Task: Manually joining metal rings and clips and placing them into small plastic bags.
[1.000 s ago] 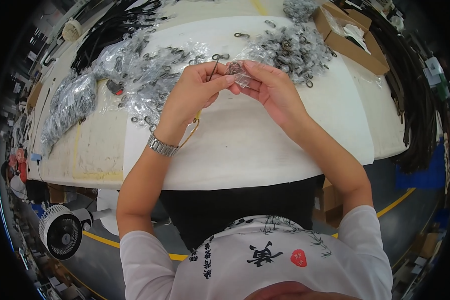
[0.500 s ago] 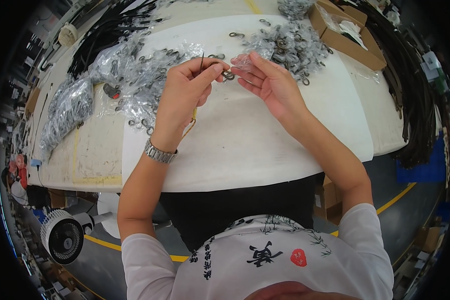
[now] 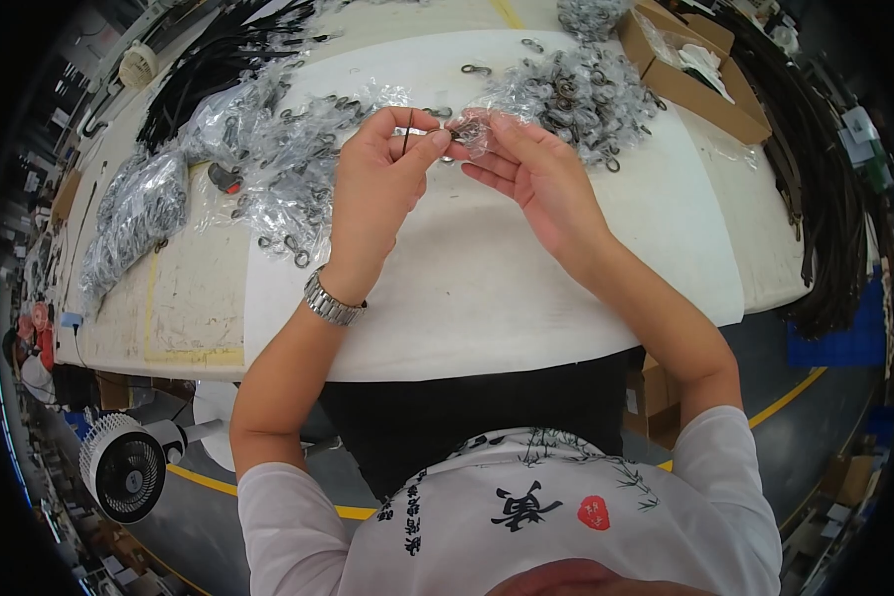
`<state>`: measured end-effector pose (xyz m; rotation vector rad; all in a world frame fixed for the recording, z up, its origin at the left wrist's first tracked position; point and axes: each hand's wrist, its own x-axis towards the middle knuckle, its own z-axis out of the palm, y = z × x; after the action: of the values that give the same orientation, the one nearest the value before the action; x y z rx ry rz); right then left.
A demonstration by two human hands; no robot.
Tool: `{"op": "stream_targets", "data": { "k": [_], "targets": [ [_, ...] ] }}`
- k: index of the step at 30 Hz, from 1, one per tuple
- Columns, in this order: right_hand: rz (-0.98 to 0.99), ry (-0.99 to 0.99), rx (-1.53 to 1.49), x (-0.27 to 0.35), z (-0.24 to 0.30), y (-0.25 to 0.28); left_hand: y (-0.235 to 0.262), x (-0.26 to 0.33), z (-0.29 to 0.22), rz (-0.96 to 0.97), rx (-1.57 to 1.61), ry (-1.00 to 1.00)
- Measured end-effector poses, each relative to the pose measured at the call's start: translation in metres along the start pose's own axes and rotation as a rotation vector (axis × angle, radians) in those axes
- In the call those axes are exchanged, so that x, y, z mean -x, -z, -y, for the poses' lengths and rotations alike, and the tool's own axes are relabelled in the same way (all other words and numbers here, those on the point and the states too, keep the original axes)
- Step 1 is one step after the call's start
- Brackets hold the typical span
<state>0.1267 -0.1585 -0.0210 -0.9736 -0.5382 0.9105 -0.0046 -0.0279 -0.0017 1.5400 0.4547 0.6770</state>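
Head view, near to far: my left hand (image 3: 375,189), steel watch (image 3: 332,301) on its wrist, pinches a small dark metal clip (image 3: 408,129) in closed fingers. My right hand (image 3: 538,174) grips a little clear plastic bag (image 3: 470,132), touching it above the white worktop (image 3: 487,288). I judge unwrapping is under way; next calls for pulling bag from clip. Beyond lie bagged clips (image 3: 576,89) and a cardboard box (image 3: 695,74).

Both forearms raised, left hand (image 3: 377,184) and right hand (image 3: 531,174) fingers pinched together
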Motion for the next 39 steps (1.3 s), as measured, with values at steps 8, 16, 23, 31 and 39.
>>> {"op": "stream_targets", "data": {
  "k": [8,16,23,31,39],
  "targets": [
    [0.015,0.058,0.031,0.004,-0.004,-0.007,-0.002,0.003,0.001,0.068,-0.106,0.006],
    [0.097,0.130,0.080,0.005,-0.004,-0.008,0.000,0.002,0.000,0.123,-0.057,0.014],
    [0.240,-0.008,0.115,-0.005,0.010,0.005,0.019,-0.012,-0.012,0.250,0.041,0.057],
    [0.378,-0.273,0.169,-0.014,0.009,0.002,0.032,-0.012,-0.011,0.391,-0.038,0.136],
    [0.182,0.002,0.601,0.011,0.012,-0.005,0.000,-0.005,0.008,0.160,-0.195,-0.143]
  ]
}}
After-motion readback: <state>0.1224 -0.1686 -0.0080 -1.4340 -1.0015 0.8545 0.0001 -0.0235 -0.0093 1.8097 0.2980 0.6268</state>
